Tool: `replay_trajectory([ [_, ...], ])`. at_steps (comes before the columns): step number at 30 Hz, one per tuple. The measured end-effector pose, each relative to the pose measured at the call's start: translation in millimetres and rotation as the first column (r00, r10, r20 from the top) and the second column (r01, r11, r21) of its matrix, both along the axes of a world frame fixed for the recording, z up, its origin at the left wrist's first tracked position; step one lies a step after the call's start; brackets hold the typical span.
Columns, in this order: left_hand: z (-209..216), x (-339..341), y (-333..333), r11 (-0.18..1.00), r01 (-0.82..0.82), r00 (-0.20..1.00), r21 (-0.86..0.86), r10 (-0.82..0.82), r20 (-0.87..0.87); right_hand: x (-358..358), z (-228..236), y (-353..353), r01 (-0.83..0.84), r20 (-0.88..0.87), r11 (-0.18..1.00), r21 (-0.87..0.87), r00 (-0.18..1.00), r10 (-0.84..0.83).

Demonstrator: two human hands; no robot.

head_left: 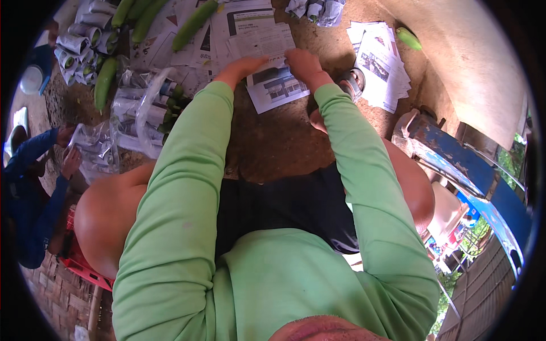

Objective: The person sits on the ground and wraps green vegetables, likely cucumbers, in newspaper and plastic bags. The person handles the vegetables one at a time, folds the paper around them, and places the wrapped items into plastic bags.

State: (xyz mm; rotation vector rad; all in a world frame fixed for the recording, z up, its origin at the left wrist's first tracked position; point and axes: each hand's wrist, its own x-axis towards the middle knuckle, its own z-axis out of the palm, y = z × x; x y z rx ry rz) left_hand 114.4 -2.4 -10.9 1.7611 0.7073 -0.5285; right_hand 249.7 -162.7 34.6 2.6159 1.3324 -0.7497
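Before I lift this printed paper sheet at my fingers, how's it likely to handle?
The printed paper sheet will probably flop rather than stay stiff, since it looks thin. It should be light for its size, being just paper. It may crease at the far edge, where your left hand and right hand are.

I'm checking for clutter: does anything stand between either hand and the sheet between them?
Nothing visible does. The left hand and right hand are both at the sheet; the paper pile lies off to the right.
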Motion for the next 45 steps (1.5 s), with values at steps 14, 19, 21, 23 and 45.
replay_trajectory([
  [14,-32,-16,-31,0.661,-0.412,0.856,0.627,0.045,0.515,-39,-28,6,-0.499,0.481,0.842,0.202,0.8,0.359],
  [19,19,-20,-36,0.805,-0.032,0.889,0.593,-0.248,0.385,-18,-5,31,-0.392,0.156,0.919,0.038,0.911,0.382],
  [21,26,-25,-24,0.713,-0.125,0.816,0.69,-0.321,0.48,-13,55,49,-0.187,-0.235,0.982,0.024,0.954,0.187],
  [23,40,-12,-18,0.683,-0.197,0.709,0.704,-0.397,0.583,2,85,52,0.048,-0.48,0.996,-0.08,0.874,-0.08],
  [45,352,-52,52,0.505,0.09,0.784,0.858,-0.567,0.252,-40,344,71,-0.406,-0.103,0.885,0.228,0.894,0.437],
])
